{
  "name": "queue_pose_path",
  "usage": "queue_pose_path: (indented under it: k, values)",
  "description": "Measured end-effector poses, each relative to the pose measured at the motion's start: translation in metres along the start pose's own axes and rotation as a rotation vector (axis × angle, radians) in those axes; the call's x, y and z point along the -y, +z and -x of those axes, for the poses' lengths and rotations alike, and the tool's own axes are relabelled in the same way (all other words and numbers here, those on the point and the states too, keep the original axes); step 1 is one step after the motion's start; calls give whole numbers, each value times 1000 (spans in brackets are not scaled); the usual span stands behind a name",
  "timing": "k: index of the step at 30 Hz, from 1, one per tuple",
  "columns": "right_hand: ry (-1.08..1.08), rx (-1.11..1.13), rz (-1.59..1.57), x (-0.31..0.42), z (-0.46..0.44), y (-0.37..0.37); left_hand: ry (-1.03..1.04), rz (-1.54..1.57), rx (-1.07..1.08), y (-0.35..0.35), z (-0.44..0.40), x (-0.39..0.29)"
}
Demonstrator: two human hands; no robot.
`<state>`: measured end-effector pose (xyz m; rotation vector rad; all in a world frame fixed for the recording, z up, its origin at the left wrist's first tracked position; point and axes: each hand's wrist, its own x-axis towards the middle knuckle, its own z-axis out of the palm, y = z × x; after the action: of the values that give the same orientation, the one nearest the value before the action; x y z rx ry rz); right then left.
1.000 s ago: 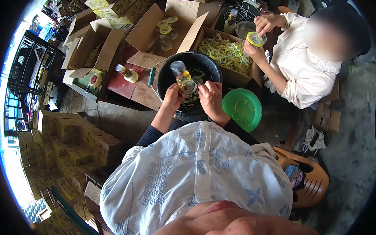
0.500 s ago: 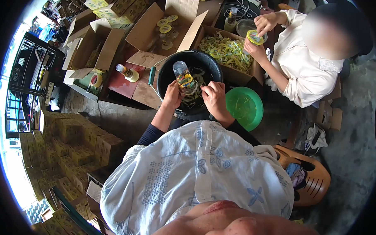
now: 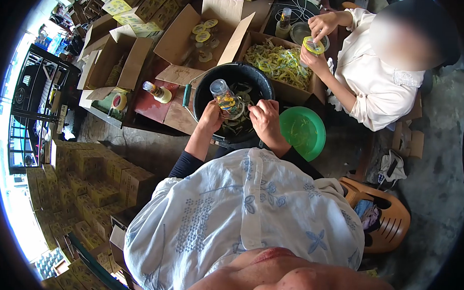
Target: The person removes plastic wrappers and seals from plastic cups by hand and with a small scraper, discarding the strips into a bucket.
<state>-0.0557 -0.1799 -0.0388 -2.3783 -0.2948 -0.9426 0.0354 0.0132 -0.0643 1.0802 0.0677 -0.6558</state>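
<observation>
My left hand [image 3: 210, 117] is closed around a clear printed glass [image 3: 225, 97], tilted over the black bucket [image 3: 264, 78]. The glass bears a colourful pattern in yellow, green and red. Dark, wet-looking strips [image 3: 237, 129] lie inside the bucket. At the bucket's right side my right hand [image 3: 265, 120] has its fingers curled and pinched together. What they hold, if anything, is too small to make out. The bucket's green handle grip [image 3: 187, 95] hangs on its left.
A green basin [image 3: 314, 132] with water and yellow strips stands right of the bucket. Behind it, a carton [image 3: 318, 86] holds yellow-green strips. A co-worker's hand [image 3: 312, 58] holds a yellow-lidded cup [image 3: 313, 44]. An open box [image 3: 177, 41] contains cups; stacked cartons [image 3: 101, 171] stand left.
The glass in my left hand has tipped and shifted slightly to the left. My right hand stays nearly where it was. The co-worker's hands have moved a little left.
</observation>
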Motion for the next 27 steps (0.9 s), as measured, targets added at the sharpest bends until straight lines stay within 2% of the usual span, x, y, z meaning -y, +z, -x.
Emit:
queue_pose_path:
  k: [1,5,8,10,13,15,17,20,27]
  values:
    - [13,-5,-11,-1,-1,1,3,7,56,-7,-4,3]
    - [54,20,-35,-2,2,-3,27,60,45,-26,-17,4]
    - [-16,20,9,3,-1,-6,-17,46,68,-28,-16,1]
    - [-1,28,6,1,-3,-4,-73,163,110,-17,-10,1]
    - [56,10,-19,-1,-2,-4,4,58,88,14,4,-4]
    - [129,-39,-63,-2,-5,-5,-22,85,141,-11,-10,1]
    - [127,-53,-60,3,-5,-8,-21,51,46,-17,-12,0]
    - [50,-30,-44,8,-3,-9,-23,89,113,-28,-17,1]
    - [147,13,-55,-8,0,7,-15,25,143,4,-5,0]
